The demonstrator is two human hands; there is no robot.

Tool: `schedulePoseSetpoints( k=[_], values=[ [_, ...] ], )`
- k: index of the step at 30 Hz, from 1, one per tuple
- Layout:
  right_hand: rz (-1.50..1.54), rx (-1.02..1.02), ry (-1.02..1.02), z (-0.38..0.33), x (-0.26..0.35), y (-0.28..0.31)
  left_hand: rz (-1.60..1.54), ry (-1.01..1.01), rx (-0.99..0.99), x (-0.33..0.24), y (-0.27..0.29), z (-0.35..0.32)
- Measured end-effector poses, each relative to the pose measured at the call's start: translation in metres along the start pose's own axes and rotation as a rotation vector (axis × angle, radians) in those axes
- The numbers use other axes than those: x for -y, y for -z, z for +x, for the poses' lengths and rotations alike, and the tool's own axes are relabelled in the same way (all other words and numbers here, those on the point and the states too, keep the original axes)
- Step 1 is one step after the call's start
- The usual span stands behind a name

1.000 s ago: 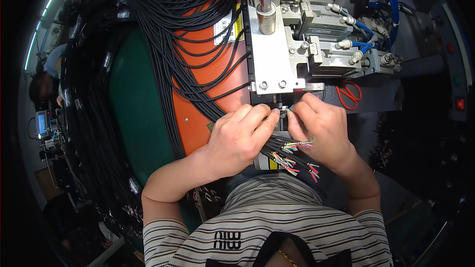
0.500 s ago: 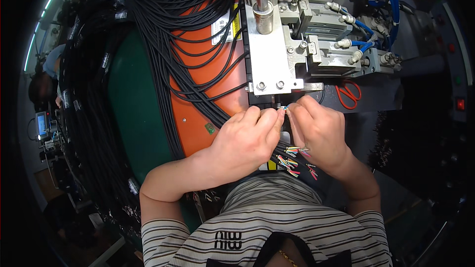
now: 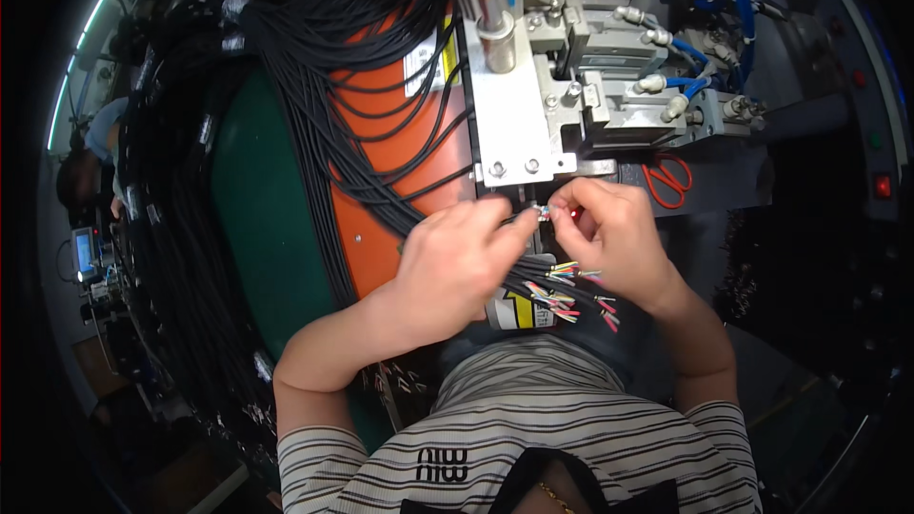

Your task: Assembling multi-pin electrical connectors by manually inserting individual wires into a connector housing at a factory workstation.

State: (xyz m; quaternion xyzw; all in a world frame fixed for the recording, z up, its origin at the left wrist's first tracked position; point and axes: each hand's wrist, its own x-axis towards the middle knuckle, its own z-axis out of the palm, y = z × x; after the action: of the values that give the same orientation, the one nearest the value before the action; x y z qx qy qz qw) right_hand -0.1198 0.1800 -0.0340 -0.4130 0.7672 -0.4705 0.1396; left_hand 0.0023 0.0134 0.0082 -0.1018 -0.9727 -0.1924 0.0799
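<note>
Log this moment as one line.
left hand: pinching wire end | right hand: pinching same wire end | position: under metal machine

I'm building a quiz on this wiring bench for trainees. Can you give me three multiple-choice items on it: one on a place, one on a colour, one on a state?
1. Where do the scissors lie?
A. right of the hands, under the metal machine
B. on the green surface
C. in the left hand

2. What colour are the scissor handles?
A. blue
B. orange-red
C. yellow

3. What are the hands doing?
A. resting flat
B. pinching a small wire end between them
C. gripping the scissors

Answers:
1 A, they lie below the metal machine.
2 B, the handles are orange-red.
3 B, left hand and right hand meet fingertips at the wire end.
</note>
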Motion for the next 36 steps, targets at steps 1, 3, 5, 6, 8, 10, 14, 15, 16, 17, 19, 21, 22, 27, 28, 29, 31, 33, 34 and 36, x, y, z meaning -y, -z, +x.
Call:
schedulePoseSetpoints(
  k=[1, 3, 5, 6, 8, 10, 14, 15, 16, 17, 19, 21, 22, 27, 28, 29, 31, 33, 34, 36],
  values=[
    [0.056, -0.005, -0.01, -0.002, 0.0, 0.0, -0.1, 0.039, -0.043, 0.003, 0.001, -0.003],
    [0.154, -0.029, -0.069, -0.005, -0.005, -0.003, -0.141, 0.071, -0.119, 0.016, -0.003, -0.015],
    [0.159, 0.012, -0.091, -0.007, -0.005, -0.001, -0.076, 0.087, -0.131, 0.019, -0.002, -0.026],
    [0.122, -0.029, -0.056, -0.009, -0.009, -0.004, -0.064, 0.069, -0.136, 0.02, -0.005, -0.027],
    [0.115, -0.065, -0.038, -0.013, -0.005, -0.002, -0.058, 0.118, -0.196, 0.019, -0.012, -0.028],
    [0.354, 0.016, -0.087, -0.018, 0.004, 0.005, -0.032, 0.129, -0.229, 0.015, -0.014, -0.024],
    [0.557, 0.048, 0.174, -0.022, -0.001, -0.011, -0.2, 0.074, -0.23, 0.009, -0.011, -0.017],
    [0.56, 0.054, 0.176, -0.021, 0.005, -0.007, -0.195, 0.034, -0.167, 0.013, -0.008, -0.022],
    [0.593, 0.127, 0.059, -0.019, 0.015, 0.001, -0.192, -0.003, -0.103, 0.016, -0.006, -0.026],
    [0.624, 0.203, -0.061, -0.019, 0.02, 0.004, -0.212, 0.032, -0.114, 0.018, -0.008, -0.028],
    [0.572, 0.101, 0.126, -0.017, 0.012, -0.005, -0.224, 0.058, -0.141, 0.022, -0.013, -0.028],
    [0.672, 0.075, 0.061, -0.018, 0.011, -0.008, -0.207, 0.046, -0.114, 0.02, -0.004, -0.023],
    [0.776, 0.087, -0.09, -0.02, 0.011, -0.006, -0.249, -0.032, -0.14, 0.02, -0.001, -0.018],
    [0.994, 0.048, -0.175, -0.017, 0.008, -0.008, -0.247, 0.015, -0.226, 0.018, -0.008, -0.024],
    [0.997, 0.056, -0.178, -0.018, 0.007, -0.007, -0.218, 0.03, -0.255, 0.015, -0.011, -0.025],
    [0.967, 0.06, -0.202, -0.019, 0.005, -0.007, -0.217, 0.039, -0.256, 0.013, -0.01, -0.024],
    [0.904, 0.065, -0.244, -0.02, 0.004, -0.008, -0.247, 0.069, -0.186, 0.008, -0.007, -0.016],
    [0.836, 0.009, -0.172, -0.021, 0.007, -0.017, -0.291, 0.082, -0.178, 0.007, -0.011, -0.008],
    [0.764, -0.053, -0.099, -0.021, 0.01, -0.022, -0.354, 0.08, -0.181, 0.007, -0.013, -0.007],
    [0.668, -0.128, -0.063, -0.019, 0.018, -0.019, -0.453, 0.091, -0.177, 0.01, -0.015, -0.007]
  ],
)
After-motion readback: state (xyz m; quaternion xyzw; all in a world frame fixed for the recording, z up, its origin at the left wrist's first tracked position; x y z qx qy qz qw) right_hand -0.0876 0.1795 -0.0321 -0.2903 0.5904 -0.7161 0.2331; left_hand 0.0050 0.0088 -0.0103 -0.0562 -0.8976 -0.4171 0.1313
